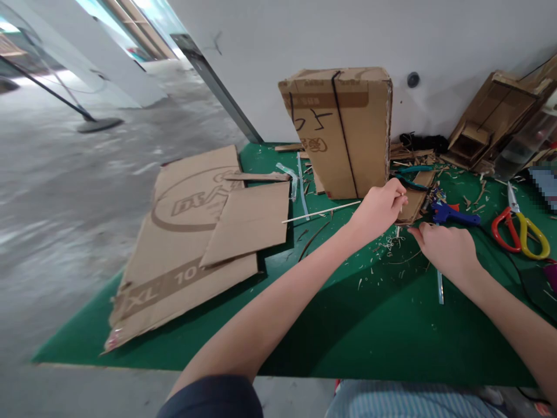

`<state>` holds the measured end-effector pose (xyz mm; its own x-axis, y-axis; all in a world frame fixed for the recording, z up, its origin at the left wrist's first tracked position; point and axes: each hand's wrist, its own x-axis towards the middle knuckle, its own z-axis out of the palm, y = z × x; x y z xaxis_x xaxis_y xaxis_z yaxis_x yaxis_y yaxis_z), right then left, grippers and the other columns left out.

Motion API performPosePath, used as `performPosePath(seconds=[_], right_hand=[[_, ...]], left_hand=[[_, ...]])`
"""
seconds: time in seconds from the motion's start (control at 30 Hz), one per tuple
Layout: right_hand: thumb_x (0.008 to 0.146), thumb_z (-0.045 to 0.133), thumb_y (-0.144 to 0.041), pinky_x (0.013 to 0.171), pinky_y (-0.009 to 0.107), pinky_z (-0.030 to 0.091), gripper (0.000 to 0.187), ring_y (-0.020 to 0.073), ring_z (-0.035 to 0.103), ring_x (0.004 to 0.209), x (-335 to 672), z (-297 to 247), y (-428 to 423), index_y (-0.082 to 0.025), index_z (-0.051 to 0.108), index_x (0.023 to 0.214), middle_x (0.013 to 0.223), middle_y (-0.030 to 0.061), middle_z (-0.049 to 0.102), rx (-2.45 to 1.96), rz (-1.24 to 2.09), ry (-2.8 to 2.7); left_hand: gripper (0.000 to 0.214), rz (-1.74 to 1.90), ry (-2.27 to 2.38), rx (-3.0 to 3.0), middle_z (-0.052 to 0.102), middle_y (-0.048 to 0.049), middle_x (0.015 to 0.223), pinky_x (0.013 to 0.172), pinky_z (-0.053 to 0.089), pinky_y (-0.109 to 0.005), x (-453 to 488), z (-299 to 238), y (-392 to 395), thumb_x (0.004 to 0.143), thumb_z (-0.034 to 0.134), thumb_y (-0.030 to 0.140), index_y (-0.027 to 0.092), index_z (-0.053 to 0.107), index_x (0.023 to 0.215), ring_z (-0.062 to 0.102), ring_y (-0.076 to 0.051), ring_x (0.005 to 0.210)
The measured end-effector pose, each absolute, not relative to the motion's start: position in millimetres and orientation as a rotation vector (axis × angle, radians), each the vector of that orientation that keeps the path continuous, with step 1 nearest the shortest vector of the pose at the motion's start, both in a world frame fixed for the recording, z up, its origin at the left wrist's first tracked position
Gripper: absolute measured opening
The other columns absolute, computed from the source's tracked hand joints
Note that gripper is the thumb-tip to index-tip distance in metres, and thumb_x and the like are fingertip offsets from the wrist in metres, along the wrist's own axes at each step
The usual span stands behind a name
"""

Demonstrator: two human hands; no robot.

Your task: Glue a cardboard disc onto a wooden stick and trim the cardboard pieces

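Note:
My left hand (379, 210) is closed in a pinch in front of the tall cardboard box, with a small pale end showing at its fingertips. A thin wooden stick (321, 212) runs from the left up to this hand and lines up with that end. Lower and to the right, my right hand (450, 247) has its fingers curled in over the green table; whatever lies in them is hidden. Just beyond it lies a blue glue gun (456, 215). Teal-handled pliers (411, 177) rest behind my left hand, by a small cardboard piece (411, 209).
Flat cardboard sheets (191, 232) cover the left of the green table (348, 331). The cardboard box (343, 133) stands against the wall. Red-and-yellow scissors (520, 226) and a clear bottle (524, 142) are at right. Clear glue sticks (301, 186) and shavings lie scattered.

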<state>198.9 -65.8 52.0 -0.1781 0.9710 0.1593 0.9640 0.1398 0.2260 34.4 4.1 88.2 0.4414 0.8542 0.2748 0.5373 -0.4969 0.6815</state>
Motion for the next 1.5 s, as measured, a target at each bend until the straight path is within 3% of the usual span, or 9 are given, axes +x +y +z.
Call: performPosePath(seconds=[0.2,0.57,1.1,1.5], right_hand=[[0.1,0.018,-0.046,0.048,0.024,0.017,0.06,0.0181,0.062,0.05,198,44,-64,-0.015,0.065,0.079,0.063,0.0097,0.068,2.017,0.444,2.367],[0.101,0.024,-0.04,0.046,0.024,0.024,0.052,0.0218,0.068,0.055,188,42,-76,-0.014,0.064,0.08,0.059,0.0102,0.067,1.897,0.324,2.325],[0.1,0.021,-0.045,0.046,0.023,0.018,0.055,0.0204,0.065,0.052,203,43,-65,-0.017,0.063,0.079,0.062,0.009,0.068,1.969,0.518,2.371],[0.1,0.028,-0.039,0.048,0.024,0.032,0.05,0.0222,0.068,0.056,193,41,-75,-0.012,0.067,0.082,0.059,0.0115,0.067,1.878,0.292,2.342]], left_hand=[[0.013,0.842,1.142,2.18,0.073,-0.0042,0.089,0.068,0.048,-0.026,35,88,3,0.089,0.04,0.008,0.018,0.049,0.093,0.067,-0.014,0.077],[0.014,0.838,1.144,2.185,0.072,-0.0039,0.085,0.066,0.048,-0.026,33,89,2,0.089,0.039,0.01,0.018,0.05,0.093,0.067,-0.014,0.076],[0.007,0.802,1.199,2.288,0.071,-0.0044,0.084,0.065,0.045,-0.028,33,85,4,0.092,0.046,0.021,0.018,0.051,0.094,0.065,-0.015,0.071],[0.005,0.815,1.22,2.253,0.071,-0.0026,0.077,0.062,0.045,-0.028,32,85,5,0.091,0.047,0.021,0.018,0.051,0.093,0.064,-0.015,0.066]])
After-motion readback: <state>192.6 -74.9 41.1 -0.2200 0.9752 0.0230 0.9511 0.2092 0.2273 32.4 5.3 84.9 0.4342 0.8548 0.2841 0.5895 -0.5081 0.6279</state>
